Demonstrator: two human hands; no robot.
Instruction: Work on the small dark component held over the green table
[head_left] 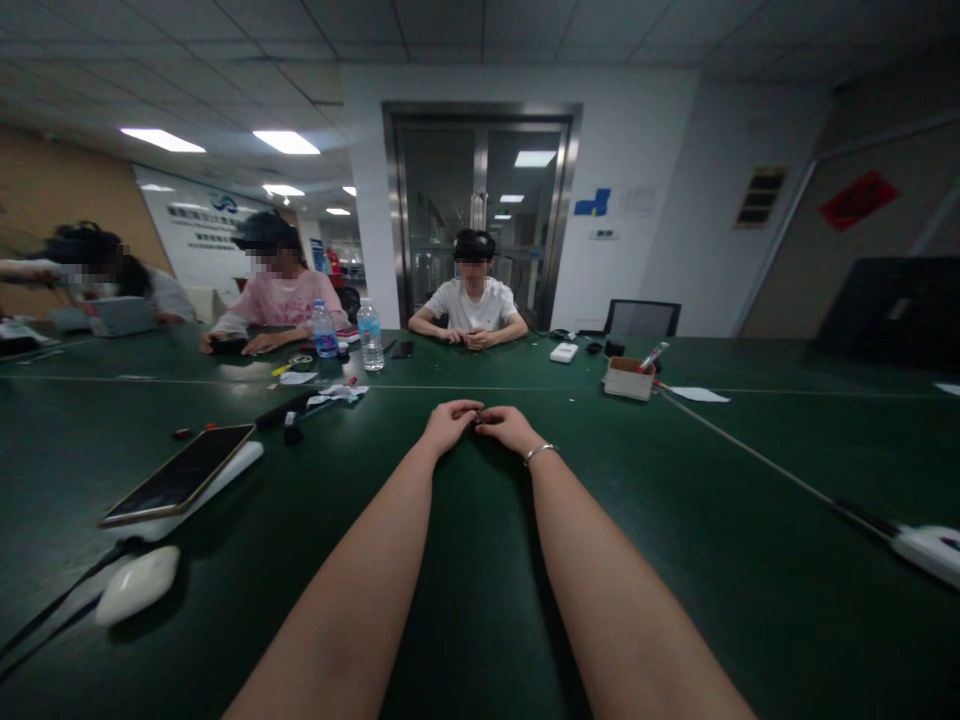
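Holding a small dark object [478,419] at the centre of the frame, between the fingertips of the left hand [452,426] and the right hand [511,427], close together over the green bench [480,560]. Fingers [463,406] narrow on both sides, pinched around it; cannot tell its shape, too small and partly covered. Wearing a silver bracelet [541,455] on the right wrist.

At the left of the frame, a phone [184,475] lying on a white object [244,462]; at lower left, a rounded white object [139,585] beside dark straps [67,590]. Left of upper centre, two water bottles [325,330] [370,340] upright, near each other. Right of centre, a small open box [628,380] with a pen [654,356] leaning out, just beside white paper [697,394]. At top centre, facing the camera across the bench, a person in a white shirt [487,308]; at upper left, another in a pink top [283,293].
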